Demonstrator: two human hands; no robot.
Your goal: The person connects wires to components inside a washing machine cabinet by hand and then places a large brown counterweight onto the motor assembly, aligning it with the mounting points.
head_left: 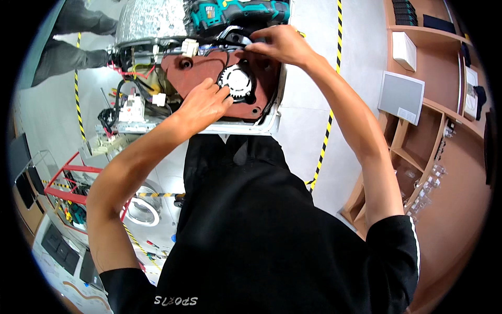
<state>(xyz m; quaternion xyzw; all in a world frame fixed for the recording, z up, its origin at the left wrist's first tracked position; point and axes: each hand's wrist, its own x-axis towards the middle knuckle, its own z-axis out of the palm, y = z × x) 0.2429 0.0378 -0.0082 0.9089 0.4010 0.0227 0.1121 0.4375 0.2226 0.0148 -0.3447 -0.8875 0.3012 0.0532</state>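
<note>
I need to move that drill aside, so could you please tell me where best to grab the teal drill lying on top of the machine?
Grip the teal drill around its body from above, I'd judge: it lies flat on the machine, its top uncovered.

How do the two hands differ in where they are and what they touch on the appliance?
The left hand rests low on the reddish-brown plate, fingertips at the white toothed wheel. The right hand reaches higher, pinching black wiring at the plate's top edge, below the teal power drill. Both are bare and work on the same plate.
</note>
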